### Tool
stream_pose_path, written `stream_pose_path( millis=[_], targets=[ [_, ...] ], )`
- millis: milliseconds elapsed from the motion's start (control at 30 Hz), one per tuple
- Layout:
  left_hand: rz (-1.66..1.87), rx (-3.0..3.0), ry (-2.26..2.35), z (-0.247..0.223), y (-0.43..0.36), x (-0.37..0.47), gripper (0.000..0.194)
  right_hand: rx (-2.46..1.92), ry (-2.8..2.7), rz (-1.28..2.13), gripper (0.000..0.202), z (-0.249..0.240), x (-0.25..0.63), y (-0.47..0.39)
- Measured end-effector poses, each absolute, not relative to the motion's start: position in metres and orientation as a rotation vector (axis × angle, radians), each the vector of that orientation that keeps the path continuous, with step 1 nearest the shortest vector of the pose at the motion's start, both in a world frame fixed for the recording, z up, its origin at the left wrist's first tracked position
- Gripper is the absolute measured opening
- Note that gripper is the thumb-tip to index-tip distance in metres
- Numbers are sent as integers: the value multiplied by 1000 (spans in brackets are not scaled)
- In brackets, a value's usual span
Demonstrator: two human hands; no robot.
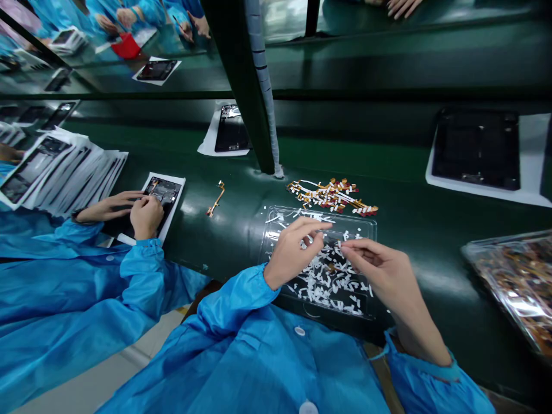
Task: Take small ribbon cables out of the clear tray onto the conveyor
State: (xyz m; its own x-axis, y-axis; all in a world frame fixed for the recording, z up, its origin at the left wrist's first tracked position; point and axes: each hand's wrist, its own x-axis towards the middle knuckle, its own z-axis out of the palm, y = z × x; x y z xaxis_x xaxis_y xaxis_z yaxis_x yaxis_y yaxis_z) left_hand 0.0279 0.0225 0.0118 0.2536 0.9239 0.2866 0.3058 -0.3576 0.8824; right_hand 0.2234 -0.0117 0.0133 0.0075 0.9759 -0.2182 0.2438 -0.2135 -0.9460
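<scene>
A clear plastic tray [373, 230] full of small white strips lies on the green bench. Over its left half is my left hand [297, 248], its forefinger stretched out and the others curled, with nothing visible in it. My right hand [382, 270] is over the tray's right side, thumb and forefinger pinched together on something too small to make out. Just behind the tray lies a pile of orange flex cables [336, 194] with white tabs. One single flex cable [217, 198] lies apart to the left.
At left a co-worker's hands [146, 215] work on a device panel [170, 192], beside stacked panels [77, 167]. A green post [245, 86] rises behind the tray. Another panel [476, 149] and a tray of parts [517, 276] are at right.
</scene>
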Motion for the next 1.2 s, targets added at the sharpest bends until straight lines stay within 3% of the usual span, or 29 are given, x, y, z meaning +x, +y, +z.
stream_pose_path(
  millis=[200,333,700,1033,1200],
  targets=[
    [1174,2459,1113,1,12,30,13,-1507,-1201,1343,35,15,224,-12],
    [1117,2544,1154,-6,10,31,13,-1471,-1185,1370,35,17,221,-13],
    [1169,2556,1335,-5,10,32,4,-1455,-1122,1415,36,15,213,-14],
    [1076,2550,1339,-8,14,32,7,-1476,-1188,1391,38,8,218,-13],
    [915,2084,1244,-6,21,19,16,-1575,-1253,1242,33,4,234,-13]
  ],
)
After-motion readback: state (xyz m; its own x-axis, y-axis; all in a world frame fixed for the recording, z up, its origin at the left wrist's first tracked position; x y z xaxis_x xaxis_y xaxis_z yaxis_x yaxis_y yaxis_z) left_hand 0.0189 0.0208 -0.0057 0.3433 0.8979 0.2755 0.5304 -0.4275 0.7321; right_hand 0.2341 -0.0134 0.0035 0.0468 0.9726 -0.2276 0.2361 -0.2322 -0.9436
